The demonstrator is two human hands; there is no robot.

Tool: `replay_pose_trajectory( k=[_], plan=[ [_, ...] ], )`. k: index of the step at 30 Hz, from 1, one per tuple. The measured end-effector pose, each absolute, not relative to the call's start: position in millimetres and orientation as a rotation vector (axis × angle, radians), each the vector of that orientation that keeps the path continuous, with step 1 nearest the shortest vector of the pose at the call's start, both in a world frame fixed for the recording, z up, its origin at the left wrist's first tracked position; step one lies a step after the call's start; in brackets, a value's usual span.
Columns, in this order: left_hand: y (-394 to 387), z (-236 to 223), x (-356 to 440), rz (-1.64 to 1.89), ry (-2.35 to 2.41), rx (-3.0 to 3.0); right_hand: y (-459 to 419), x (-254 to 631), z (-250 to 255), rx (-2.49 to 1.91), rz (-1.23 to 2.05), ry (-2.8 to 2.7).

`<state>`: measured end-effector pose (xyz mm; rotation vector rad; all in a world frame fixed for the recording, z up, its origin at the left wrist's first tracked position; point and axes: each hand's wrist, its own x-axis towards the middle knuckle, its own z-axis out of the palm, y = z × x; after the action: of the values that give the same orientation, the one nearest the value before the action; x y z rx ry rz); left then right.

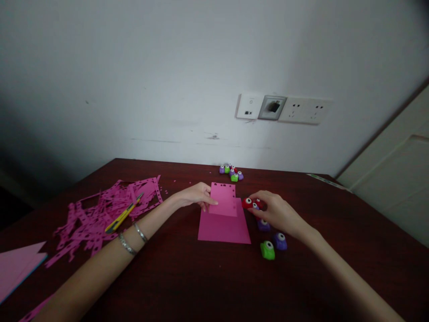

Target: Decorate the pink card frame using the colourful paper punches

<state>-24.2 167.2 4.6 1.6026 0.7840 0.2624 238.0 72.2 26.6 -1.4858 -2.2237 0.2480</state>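
My left hand [198, 196] pinches the left edge of a small pink paper sheet [221, 201], which has punched holes along its top and right edges. Beneath it lies a larger, darker pink sheet [224, 230] on the table. My right hand [273, 209] has its thumb and fingers closed around a red paper punch [247, 203], just right of the sheets. Other punches sit under or against that hand, partly hidden, among them a purple punch [263, 225]. Closer to me stand a green punch [267, 250] and another purple punch [280, 241].
Left of my arm is a heap of pink paper scraps [90, 219] with a yellow utility knife [124, 217] on top. Light pink sheets [18, 264] lie at the left edge. Several more punches [231, 171] cluster near the wall, and a thin strip [328, 181] lies back right.
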Motion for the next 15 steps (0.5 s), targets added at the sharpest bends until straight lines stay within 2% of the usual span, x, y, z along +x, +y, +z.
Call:
replay_pose_trajectory(
  k=[7, 15],
  plan=[
    [161.5, 5.0, -19.7, 0.203, 0.83, 1.555, 93.4, 288.0, 14.7, -1.667, 0.309, -1.962],
    [157.6, -6.4, -15.7, 0.145, 0.901, 1.533, 107.8, 328.0, -12.4, -1.941, 0.372, -1.945]
  ],
)
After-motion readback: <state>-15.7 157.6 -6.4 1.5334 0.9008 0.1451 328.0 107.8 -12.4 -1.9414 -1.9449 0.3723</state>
